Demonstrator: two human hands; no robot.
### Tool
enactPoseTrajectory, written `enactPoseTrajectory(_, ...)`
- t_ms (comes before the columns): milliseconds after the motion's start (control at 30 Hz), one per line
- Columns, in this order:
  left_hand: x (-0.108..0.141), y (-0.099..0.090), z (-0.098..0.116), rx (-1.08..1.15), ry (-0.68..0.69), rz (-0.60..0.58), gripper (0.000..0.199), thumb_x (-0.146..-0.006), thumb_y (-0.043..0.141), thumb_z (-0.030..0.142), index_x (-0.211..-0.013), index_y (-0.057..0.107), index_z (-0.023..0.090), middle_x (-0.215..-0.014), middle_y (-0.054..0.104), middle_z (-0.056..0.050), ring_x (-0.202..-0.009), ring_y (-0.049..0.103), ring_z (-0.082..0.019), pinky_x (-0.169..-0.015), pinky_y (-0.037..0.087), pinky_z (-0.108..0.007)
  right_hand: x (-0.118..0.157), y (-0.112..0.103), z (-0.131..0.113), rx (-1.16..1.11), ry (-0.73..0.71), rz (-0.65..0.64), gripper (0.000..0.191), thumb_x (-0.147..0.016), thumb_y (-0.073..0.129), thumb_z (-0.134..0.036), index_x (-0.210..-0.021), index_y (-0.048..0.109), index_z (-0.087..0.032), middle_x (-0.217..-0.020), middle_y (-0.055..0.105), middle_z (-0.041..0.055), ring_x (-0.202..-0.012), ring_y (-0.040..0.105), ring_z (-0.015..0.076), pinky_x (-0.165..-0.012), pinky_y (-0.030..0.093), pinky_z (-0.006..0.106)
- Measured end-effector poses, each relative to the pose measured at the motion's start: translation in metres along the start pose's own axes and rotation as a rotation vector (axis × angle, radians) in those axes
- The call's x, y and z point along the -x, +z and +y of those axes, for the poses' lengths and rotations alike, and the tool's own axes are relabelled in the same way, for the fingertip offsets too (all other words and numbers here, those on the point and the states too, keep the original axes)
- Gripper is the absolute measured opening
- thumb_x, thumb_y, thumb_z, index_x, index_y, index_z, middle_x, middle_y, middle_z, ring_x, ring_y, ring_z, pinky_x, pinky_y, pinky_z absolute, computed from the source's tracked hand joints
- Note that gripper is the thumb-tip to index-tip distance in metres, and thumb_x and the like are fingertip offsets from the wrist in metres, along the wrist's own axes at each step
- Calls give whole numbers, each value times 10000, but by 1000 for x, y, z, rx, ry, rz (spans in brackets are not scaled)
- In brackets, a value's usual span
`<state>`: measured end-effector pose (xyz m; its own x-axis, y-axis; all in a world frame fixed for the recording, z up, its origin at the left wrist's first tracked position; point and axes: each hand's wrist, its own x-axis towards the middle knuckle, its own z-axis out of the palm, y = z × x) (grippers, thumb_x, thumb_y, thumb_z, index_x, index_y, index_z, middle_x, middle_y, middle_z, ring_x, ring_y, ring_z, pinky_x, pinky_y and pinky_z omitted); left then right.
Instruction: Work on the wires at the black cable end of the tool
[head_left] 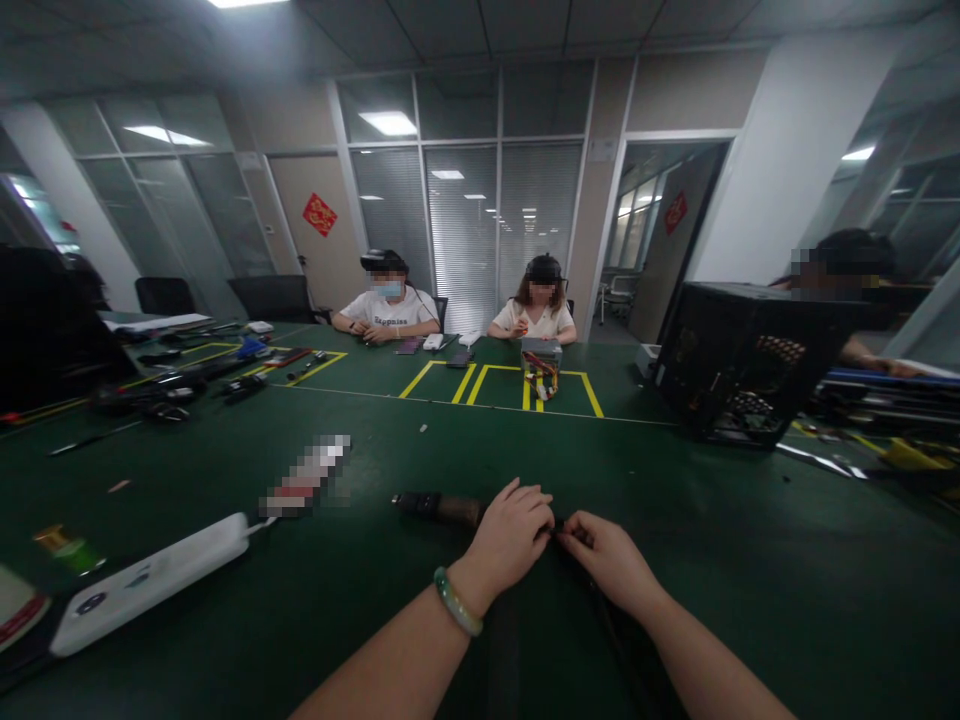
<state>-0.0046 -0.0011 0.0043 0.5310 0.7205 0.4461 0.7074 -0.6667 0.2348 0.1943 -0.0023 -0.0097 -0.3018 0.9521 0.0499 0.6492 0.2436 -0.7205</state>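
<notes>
1. Evidently, a thin black cable (604,615) is held up by both hands near the near edge of the worktop, a dark green rubber mat (787,570), and its length trails from them towards that edge.
2. The left hand (506,540), with a pale green beaded bangle (456,601) around its wrist, is closed, its fingers curled over the cable.
3. The right hand (611,565) is also closed, its fingertips pinched on the cable just beside the left fingers. The cable's held end is hidden by the fingers, so whether it has been joined to anything cannot be told.
4. A short black-and-brown cylindrical connector (439,508) is laid on the mat just left of the hands.
5. Towards the left edge, a long white plastic power strip (150,585) is placed beside a blurred, pixelated oblong object (304,475).
6. At the far edge, a grey metal power supply unit (541,353) with red and yellow wires (540,375) is set between a seated person in a white T-shirt (390,310) and a second seated person (536,318).
7. Towards the right edge, an open black metal computer case (750,360) is stood on the mat.
</notes>
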Motion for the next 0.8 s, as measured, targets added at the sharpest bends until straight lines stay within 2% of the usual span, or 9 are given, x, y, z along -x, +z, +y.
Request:
enactPoseTrajectory(233, 0, -3, 2, 0, 6, 17, 89, -833, 611, 235, -920, 602, 219, -1282, 575, -36, -1296, 429, -206, -1159, 202, -464, 1, -1, -5, 30, -16, 34, 158, -867, 534, -341, -824, 637, -230, -788, 677, -12, -706, 608, 161, -603, 389, 242)
enactPoseTrajectory(333, -1, -5, 4, -10, 26, -4, 81, -848, 571, 193, -911, 609, 225, -1279, 579, -23, -1304, 421, -193, -1168, 189, -455, 1, -1, -6, 27, -17, 31, 153, -866, 533, -334, -829, 637, -229, -780, 675, -7, -701, 610, 164, -603, 390, 245)
enactPoseTrajectory(433, -1, -7, 7, -30, 44, -9, 136, -831, 562, 147, -926, 610, 231, -1309, 558, -9, -1347, 363, -184, -1185, 143, -455, 1, -2, -5, 25, -3, 22, 154, -870, 530, -338, -837, 637, -232, -784, 679, -5, -692, 611, 165, -593, 391, 246)
enactPoseTrajectory(600, -1, -10, 7, -33, 21, 29, 69, -821, 602, 207, -890, 596, 209, -1358, 512, -50, -1390, 290, -218, -1182, 120, -498, 2, -3, -6, 26, 11, 6, 177, -878, 528, -360, -846, 642, -230, -794, 682, -1, -703, 618, 167, -601, 400, 245)
enactPoseTrajectory(800, -1, -12, 9, -32, 63, 18, 90, -803, 605, 167, -883, 597, 207, -1418, 448, -45, -1427, 205, -223, -1184, 102, -515, 2, -3, -7, 13, 12, 1, 173, -883, 528, -356, -865, 647, -232, -823, 691, -1, -723, 624, 168, -602, 398, 245)
